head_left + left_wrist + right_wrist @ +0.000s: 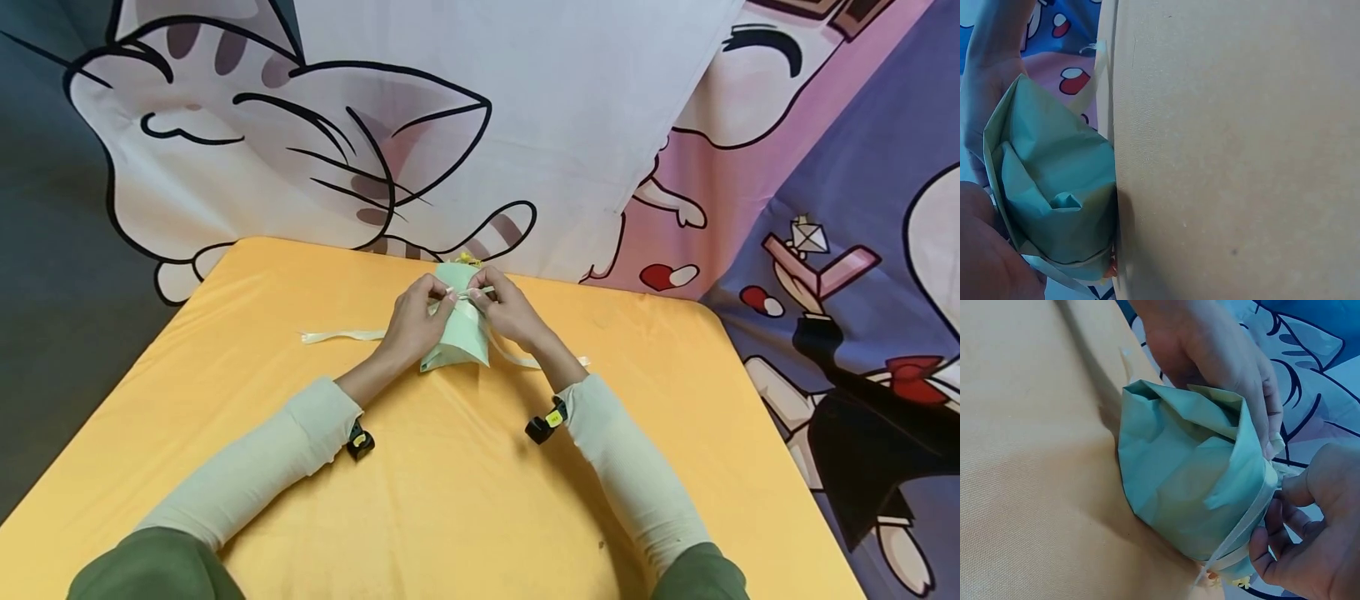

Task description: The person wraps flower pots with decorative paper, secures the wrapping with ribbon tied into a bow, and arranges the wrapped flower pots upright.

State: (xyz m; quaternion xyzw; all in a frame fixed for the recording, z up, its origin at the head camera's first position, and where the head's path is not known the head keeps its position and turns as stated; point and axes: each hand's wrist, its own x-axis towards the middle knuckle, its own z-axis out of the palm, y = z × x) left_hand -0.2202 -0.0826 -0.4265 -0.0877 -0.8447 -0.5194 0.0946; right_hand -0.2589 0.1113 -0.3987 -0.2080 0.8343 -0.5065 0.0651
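A small bouquet in pale green wrapping paper (459, 337) lies on the table, its yellow flowers (468, 258) at the far end. Around its middle runs a cream ribbon (1249, 515), with one loose tail (345, 336) out to the left and another to the right. My left hand (416, 317) pinches the ribbon between thumb and fingers over the top of the wrap. From the other side my right hand (512, 312) pinches the ribbon too, close beside the left fingertips. Folded, open paper edges (1179, 403) show at the near end.
A yellow cloth (420, 500) covers the table. Behind it hangs a white curtain with a cartoon cat (225, 150), and a pink and blue printed cloth (840, 208) stands along the right. Dark floor (60, 375) lies past the left edge.
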